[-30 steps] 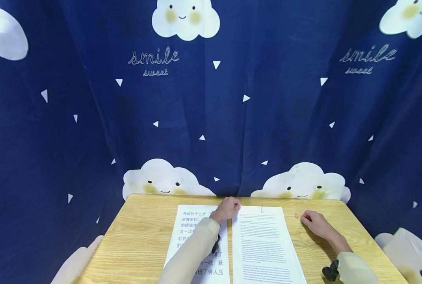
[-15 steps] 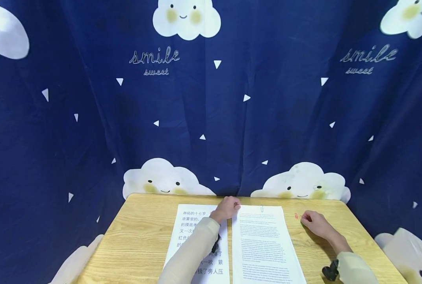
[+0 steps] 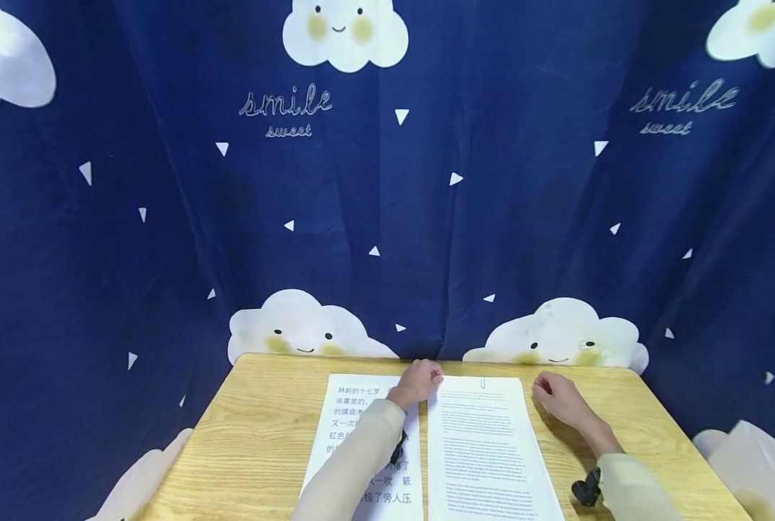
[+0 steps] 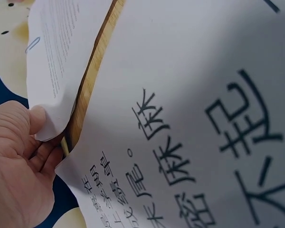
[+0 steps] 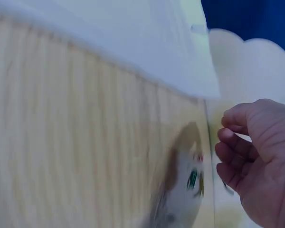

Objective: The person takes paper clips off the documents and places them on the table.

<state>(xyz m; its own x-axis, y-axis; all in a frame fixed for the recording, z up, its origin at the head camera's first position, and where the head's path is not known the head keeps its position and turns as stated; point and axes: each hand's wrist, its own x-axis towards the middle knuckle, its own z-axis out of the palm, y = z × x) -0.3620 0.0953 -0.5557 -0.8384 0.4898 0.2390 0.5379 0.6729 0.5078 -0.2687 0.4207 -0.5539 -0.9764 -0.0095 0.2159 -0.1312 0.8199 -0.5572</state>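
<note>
Even, soft light throughout; the head view bows at its edges, the right wrist view is motion-blurred, shadows faint.

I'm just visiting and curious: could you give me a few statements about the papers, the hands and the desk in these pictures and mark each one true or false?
1. The left hand pinches a corner of the small-print sheet. True.
2. A paperclip sits on that sheet's far edge. True.
3. The right hand rests on the large-print sheet. False: it is over the wooden desk, right of both sheets.
4. The backdrop is plain white. False: it is a dark blue cloth with clouds.
</note>
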